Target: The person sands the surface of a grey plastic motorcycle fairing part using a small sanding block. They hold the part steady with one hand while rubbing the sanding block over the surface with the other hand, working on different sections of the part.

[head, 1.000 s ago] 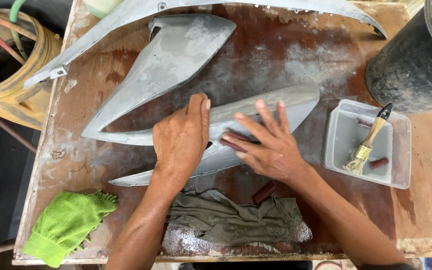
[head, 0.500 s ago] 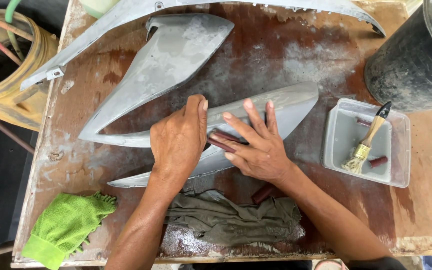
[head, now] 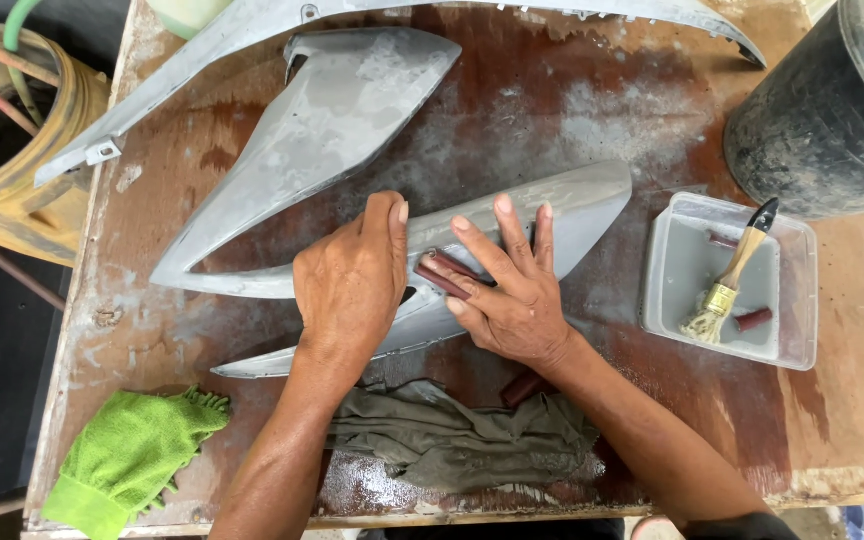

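Both hands press sandpaper on grey panel.

No pkgs, labels, signs or screens in view. Nearest thing to packaging: clear rectangular plastic tray at right side of worn wooden surface, w/ no label or print visible on it.

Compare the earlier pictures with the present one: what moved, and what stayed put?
The right hand slid left along the grey panel, pressing the dark red sanding piece under its fingers. The left hand still presses the panel down. The brush in its tray, the green cloth and the grey rag kept their places.
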